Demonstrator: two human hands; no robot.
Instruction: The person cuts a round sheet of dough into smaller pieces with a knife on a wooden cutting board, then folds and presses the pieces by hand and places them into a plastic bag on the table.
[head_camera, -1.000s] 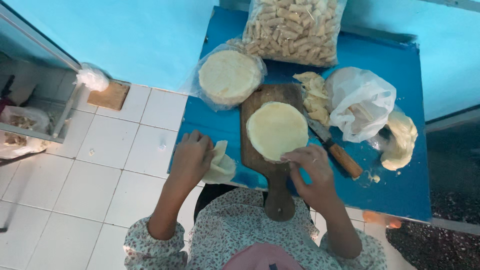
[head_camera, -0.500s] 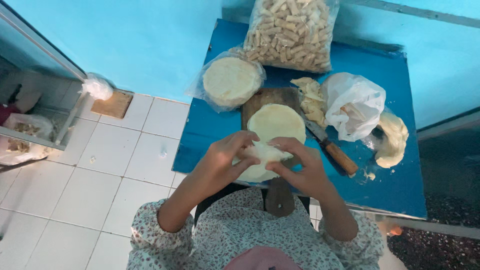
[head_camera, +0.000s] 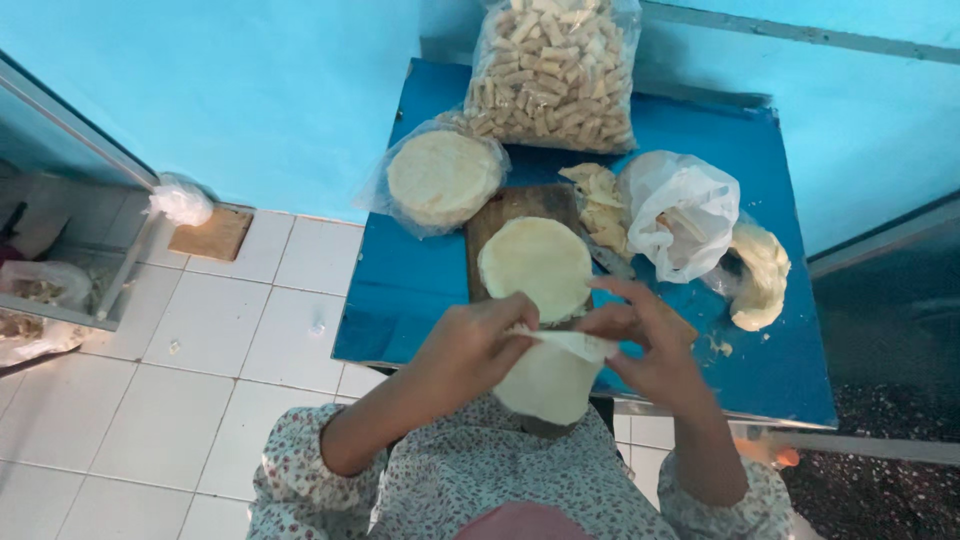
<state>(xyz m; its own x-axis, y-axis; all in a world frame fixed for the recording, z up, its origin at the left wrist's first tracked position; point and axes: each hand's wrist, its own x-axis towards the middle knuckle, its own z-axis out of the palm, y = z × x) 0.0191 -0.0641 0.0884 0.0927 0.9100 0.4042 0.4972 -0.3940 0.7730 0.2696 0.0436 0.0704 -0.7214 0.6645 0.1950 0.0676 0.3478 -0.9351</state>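
Note:
My left hand (head_camera: 478, 343) and my right hand (head_camera: 648, 350) both pinch the top edge of a thin round pale wrapper sheet (head_camera: 548, 378), which hangs down in front of my chest near the blue table's front edge. Just beyond my hands a stack of round wrappers (head_camera: 536, 264) lies on a dark wooden cutting board (head_camera: 505, 208). Part of the board is hidden by the stack and my hands.
On the blue table (head_camera: 410, 285): a plastic-wrapped stack of round wrappers (head_camera: 443, 178), a large clear bag of rolled sticks (head_camera: 556, 70), a white plastic bag (head_camera: 680, 212), pale scraps (head_camera: 760, 275). White floor tiles (head_camera: 200, 400) lie left; a counter edge (head_camera: 90, 140) stands far left.
My left hand left the wrapper pieces at the table's left edge and joined my right hand. Together they lifted one sheet off the stack toward my chest.

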